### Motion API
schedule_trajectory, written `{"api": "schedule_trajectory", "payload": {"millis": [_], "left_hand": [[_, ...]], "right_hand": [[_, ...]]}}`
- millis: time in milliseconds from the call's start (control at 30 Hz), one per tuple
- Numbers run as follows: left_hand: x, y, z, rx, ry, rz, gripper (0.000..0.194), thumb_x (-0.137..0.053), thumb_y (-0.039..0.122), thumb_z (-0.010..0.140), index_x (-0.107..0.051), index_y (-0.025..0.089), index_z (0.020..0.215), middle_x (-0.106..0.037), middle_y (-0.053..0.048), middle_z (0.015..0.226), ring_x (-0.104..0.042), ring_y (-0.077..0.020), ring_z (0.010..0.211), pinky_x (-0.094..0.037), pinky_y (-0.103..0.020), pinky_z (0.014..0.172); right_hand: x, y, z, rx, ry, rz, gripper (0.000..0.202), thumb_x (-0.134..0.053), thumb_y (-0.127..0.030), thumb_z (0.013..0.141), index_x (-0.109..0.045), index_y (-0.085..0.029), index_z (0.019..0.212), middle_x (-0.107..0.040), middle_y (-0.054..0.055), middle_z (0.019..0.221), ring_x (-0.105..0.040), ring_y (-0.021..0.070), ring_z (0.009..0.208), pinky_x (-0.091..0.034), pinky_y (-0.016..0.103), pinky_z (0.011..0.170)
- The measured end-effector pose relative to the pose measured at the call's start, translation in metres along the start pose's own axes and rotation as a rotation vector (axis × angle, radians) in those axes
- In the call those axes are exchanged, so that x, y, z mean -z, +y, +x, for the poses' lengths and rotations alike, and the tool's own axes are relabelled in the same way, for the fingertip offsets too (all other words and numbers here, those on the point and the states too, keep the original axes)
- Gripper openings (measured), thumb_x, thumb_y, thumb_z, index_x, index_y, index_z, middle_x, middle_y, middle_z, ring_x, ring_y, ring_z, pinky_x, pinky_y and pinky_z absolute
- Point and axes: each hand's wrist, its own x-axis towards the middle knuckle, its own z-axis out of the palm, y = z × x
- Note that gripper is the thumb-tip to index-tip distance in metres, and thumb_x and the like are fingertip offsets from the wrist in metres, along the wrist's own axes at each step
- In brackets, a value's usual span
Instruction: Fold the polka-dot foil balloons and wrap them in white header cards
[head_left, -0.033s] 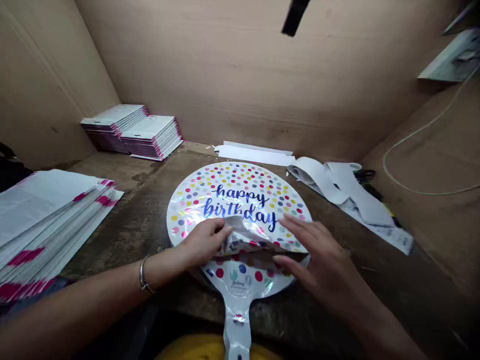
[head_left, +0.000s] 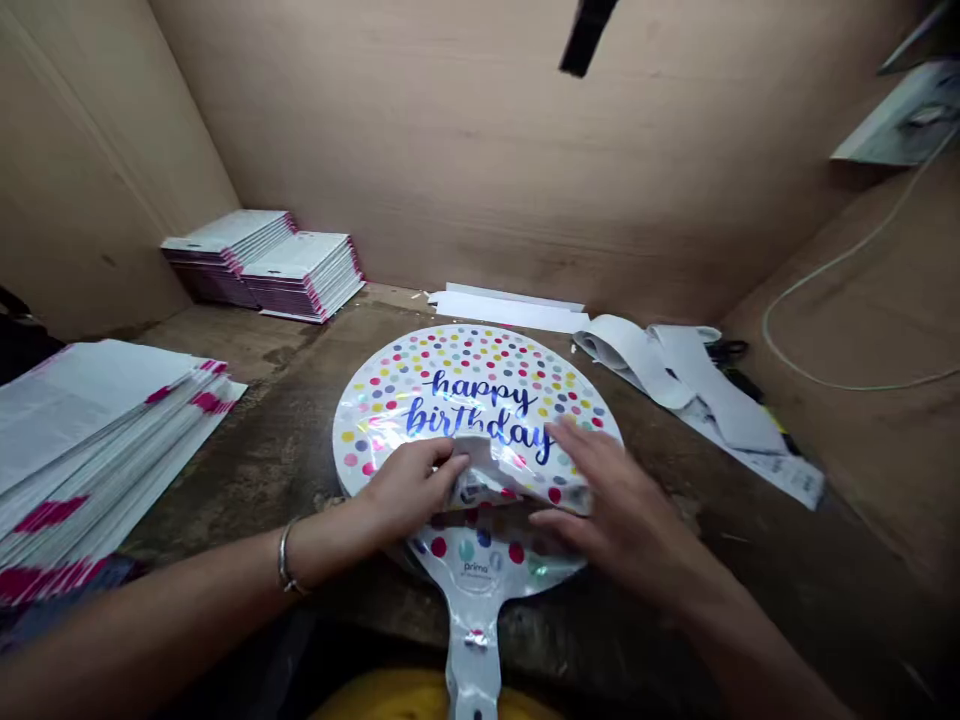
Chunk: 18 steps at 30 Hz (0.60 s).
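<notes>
Round foil (head_left: pixel 491 410): white, dots in red, pink, yellow, teal and slate blue, small up top, larger near the tail (head_left: pixel 474 650). Lettering (head_left: pixel 480 390) dark blue script. Lifted flap (head_left: pixel 484 455) silvery grey. Tail white, one small pink mark. Stacked cards (head_left: pixel 296 265) white, edges striped magenta. Nearer pile (head_left: pixel 112 420) white, faint grey print, magenta patches. Tabletop (head_left: pixel 277 400) dark brown, blotchy. Back wall (head_left: pixel 450 150) tan, faint grain. Bracelet (head_left: pixel 284 560) silver.

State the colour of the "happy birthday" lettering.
The lettering is dark blue, shown best in the head view.
</notes>
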Motion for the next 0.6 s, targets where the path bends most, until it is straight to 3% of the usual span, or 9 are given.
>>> {"api": "schedule_trajectory", "payload": {"millis": [67, 133, 200, 233, 300, 400, 500, 567, 600], "left_hand": [[0.0, 0.007, -0.009, -0.144, 0.094, 0.066, 0.02, -0.042, 0.027, 0.09, -0.058, 0.018, 0.082, -0.061, -0.001, 0.076, -0.055, -0.0166, 0.071, -0.042, -0.027, 0.062], [-0.003, 0.006, -0.021, -0.352, 0.25, 0.177, 0.012, -0.047, 0.022, 0.087, -0.057, 0.019, 0.092, -0.062, -0.004, 0.088, -0.056, -0.0186, 0.081, -0.044, -0.03, 0.073], [-0.006, -0.001, -0.034, -0.574, 0.379, 0.312, 0.016, -0.052, 0.019, 0.085, -0.055, 0.019, 0.101, -0.061, -0.006, 0.096, -0.055, -0.0207, 0.092, -0.044, -0.035, 0.084], [-0.007, -0.006, -0.041, -0.632, 0.363, 0.381, 0.019, -0.053, 0.018, 0.085, -0.054, 0.02, 0.103, -0.061, -0.006, 0.099, -0.054, -0.0214, 0.096, -0.043, -0.036, 0.089], [-0.003, -0.013, -0.052, -0.563, 0.205, 0.504, 0.021, -0.056, 0.021, 0.084, -0.055, 0.022, 0.105, -0.061, -0.007, 0.103, -0.055, -0.023, 0.101, -0.044, -0.037, 0.091], [0.017, -0.008, -0.059, -0.242, -0.075, 0.615, 0.033, -0.065, 0.03, 0.075, -0.058, 0.02, 0.107, -0.058, -0.012, 0.114, -0.057, -0.029, 0.102, -0.049, -0.04, 0.084], [0.039, 0.013, -0.04, -0.098, -0.329, 0.656, 0.023, -0.062, 0.029, 0.073, -0.064, 0.021, 0.094, -0.065, -0.011, 0.094, -0.064, -0.0279, 0.08, -0.052, -0.038, 0.067], [0.042, 0.024, -0.011, -0.15, -0.354, 0.658, 0.018, -0.055, 0.03, 0.078, -0.066, 0.021, 0.088, -0.066, -0.008, 0.078, -0.064, -0.0256, 0.07, -0.051, -0.035, 0.062], [0.039, 0.026, 0.008, -0.198, -0.298, 0.655, 0.018, -0.052, 0.03, 0.081, -0.067, 0.02, 0.086, -0.066, -0.008, 0.075, -0.064, -0.0244, 0.069, -0.05, -0.034, 0.064]], "right_hand": [[-0.017, -0.014, 0.024, 0.011, -0.22, 0.113, 0.041, -0.067, -0.028, 0.07, -0.061, -0.017, 0.109, -0.06, 0.013, 0.119, -0.055, 0.0273, 0.108, -0.043, 0.036, 0.09], [-0.027, -0.023, 0.042, -0.018, -0.335, 0.227, 0.019, -0.059, -0.018, 0.071, -0.067, -0.018, 0.088, -0.068, 0.009, 0.098, -0.061, 0.0232, 0.091, -0.045, 0.031, 0.079], [-0.029, -0.023, 0.056, -0.077, -0.336, 0.316, 0.018, -0.05, -0.011, 0.071, -0.066, -0.018, 0.075, -0.069, 0.005, 0.082, -0.062, 0.0192, 0.08, -0.044, 0.027, 0.072], [-0.026, -0.019, 0.063, -0.101, -0.321, 0.345, 0.021, -0.047, -0.008, 0.07, -0.065, -0.019, 0.073, -0.069, 0.003, 0.077, -0.062, 0.0177, 0.076, -0.044, 0.025, 0.068], [-0.013, -0.003, 0.08, -0.147, -0.283, 0.373, 0.025, -0.044, -0.006, 0.067, -0.065, -0.019, 0.071, -0.069, 0.001, 0.073, -0.062, 0.0158, 0.07, -0.044, 0.022, 0.062], [0.018, 0.031, 0.113, -0.251, -0.162, 0.406, 0.024, -0.043, -0.009, 0.068, -0.065, -0.016, 0.069, -0.068, 0.002, 0.066, -0.061, 0.0161, 0.062, -0.045, 0.023, 0.057], [0.047, 0.052, 0.145, -0.333, 0.018, 0.412, 0.024, -0.042, -0.015, 0.074, -0.066, -0.012, 0.072, -0.066, 0.004, 0.062, -0.059, 0.0173, 0.059, -0.045, 0.026, 0.055], [0.055, 0.052, 0.159, -0.337, 0.089, 0.406, 0.021, -0.047, -0.019, 0.075, -0.067, -0.012, 0.072, -0.066, 0.003, 0.064, -0.059, 0.0173, 0.06, -0.045, 0.025, 0.055], [0.056, 0.05, 0.165, -0.327, 0.103, 0.401, 0.018, -0.051, -0.02, 0.074, -0.067, -0.012, 0.071, -0.066, 0.002, 0.064, -0.059, 0.017, 0.061, -0.045, 0.025, 0.056]]}}
